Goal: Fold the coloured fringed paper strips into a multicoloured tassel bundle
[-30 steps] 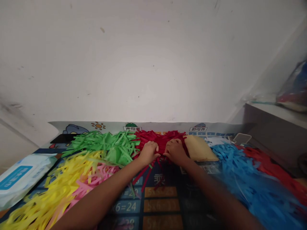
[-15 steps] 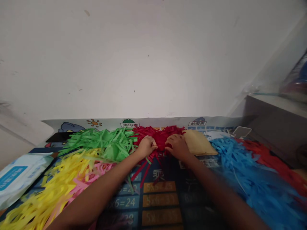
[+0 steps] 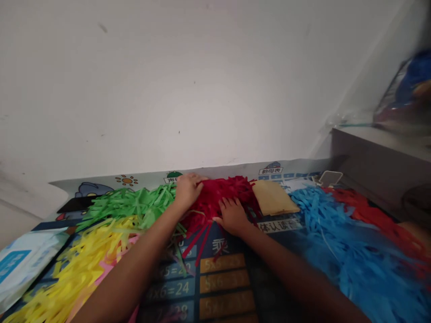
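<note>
Unlike half a second earlier, the left hand [image 3: 187, 192] reached the red strips' [image 3: 213, 198] ten-o'clock edge, its grip impossible to tell; the right hand [image 3: 233, 218] lay fingers-spread at their five o'clock. The strips sat toward the tabletop's [image 3: 225, 283] twelve o'clock.

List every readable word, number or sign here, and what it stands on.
"韵母表": mat, rear edge.
"声": same edge; rest blurred beside the left hand.
"体认读": mat's pale strip, end blurred.
"乘": mat, centre.
"x6=24": mat's blue cell.
"5x6": mat's orange cell, result blurred.
Other cells, white pack's label: too blurred to read surely.
</note>
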A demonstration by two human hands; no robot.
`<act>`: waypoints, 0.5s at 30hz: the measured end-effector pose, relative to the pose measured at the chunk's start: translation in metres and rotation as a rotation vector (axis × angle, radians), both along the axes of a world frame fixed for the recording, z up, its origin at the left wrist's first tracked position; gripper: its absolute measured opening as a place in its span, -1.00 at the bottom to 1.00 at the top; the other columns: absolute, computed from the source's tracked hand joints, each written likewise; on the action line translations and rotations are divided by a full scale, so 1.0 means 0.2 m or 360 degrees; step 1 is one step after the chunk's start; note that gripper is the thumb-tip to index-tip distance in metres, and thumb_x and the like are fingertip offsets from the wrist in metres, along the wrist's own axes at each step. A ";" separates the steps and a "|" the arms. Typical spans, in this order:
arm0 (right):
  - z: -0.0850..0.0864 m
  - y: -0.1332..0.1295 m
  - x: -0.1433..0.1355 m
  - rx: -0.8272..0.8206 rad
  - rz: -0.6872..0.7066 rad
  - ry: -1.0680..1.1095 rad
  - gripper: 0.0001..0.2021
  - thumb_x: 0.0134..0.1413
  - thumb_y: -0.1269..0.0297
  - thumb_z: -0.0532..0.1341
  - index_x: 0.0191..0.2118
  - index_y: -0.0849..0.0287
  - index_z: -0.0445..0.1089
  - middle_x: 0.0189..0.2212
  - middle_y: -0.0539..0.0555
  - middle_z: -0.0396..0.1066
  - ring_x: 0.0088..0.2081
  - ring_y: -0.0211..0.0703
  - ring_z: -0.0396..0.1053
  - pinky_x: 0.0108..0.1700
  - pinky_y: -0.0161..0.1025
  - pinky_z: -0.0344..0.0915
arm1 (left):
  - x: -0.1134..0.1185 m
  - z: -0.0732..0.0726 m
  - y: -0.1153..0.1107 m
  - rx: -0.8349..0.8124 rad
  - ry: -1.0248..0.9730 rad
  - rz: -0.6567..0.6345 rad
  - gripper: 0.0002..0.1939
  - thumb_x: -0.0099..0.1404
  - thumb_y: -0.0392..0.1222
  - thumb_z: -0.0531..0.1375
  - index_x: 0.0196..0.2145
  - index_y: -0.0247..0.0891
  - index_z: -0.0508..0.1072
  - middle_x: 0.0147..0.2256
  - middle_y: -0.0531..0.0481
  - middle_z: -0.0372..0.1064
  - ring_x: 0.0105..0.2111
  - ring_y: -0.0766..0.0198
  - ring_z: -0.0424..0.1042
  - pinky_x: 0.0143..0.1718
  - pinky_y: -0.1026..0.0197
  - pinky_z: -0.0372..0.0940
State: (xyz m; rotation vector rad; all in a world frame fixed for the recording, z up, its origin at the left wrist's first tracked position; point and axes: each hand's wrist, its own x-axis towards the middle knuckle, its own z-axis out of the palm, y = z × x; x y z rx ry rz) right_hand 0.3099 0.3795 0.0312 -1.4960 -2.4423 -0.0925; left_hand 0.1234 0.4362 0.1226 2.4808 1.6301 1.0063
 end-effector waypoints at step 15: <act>0.22 -0.22 -0.02 -0.0123 0.0128 0.0210 -0.68 0.23 0.16 0.14 -0.04 0.24 0.45 -0.02 0.30 0.45 0.07 0.08 0.33 0.16 0.04 0.06 | -0.59 0.60 -0.50 0.0943 -0.0207 0.0820 -0.79 0.23 -0.25 0.15 -0.18 -0.21 0.51 -0.16 -0.08 0.53 -0.01 0.00 0.42 0.08 -0.06 0.24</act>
